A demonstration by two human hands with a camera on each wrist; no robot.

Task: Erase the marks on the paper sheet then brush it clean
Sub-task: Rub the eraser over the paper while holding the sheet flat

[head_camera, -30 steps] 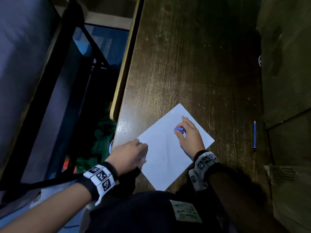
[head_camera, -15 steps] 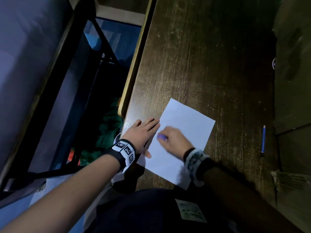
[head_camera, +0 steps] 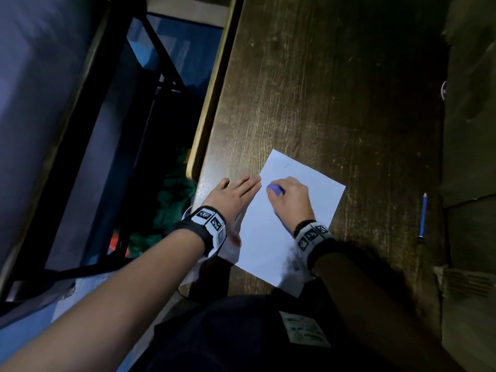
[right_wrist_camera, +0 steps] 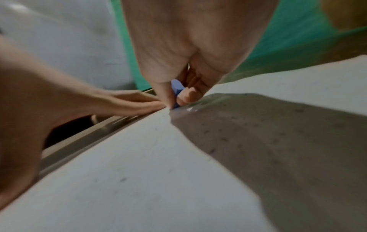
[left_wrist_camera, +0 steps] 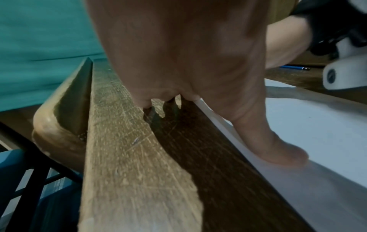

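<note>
A white paper sheet lies tilted on the dark wooden table. My right hand pinches a small blue eraser between thumb and fingers, its tip pressed on the sheet near the left edge; the eraser stands upright there. My left hand lies flat with straight fingers along the sheet's left edge, thumb pressing the paper. Small dark eraser crumbs speckle the sheet. Any marks under the right hand are hidden.
A blue pencil lies on the table to the right of the sheet. The table's rounded left edge runs close beside my left hand, with a black metal frame and green cloth below. A wall-like surface borders the right.
My left hand has flattened out along the sheet's left edge. The right hand with the eraser has moved from the sheet's middle to its left side. The sheet has turned slightly.
</note>
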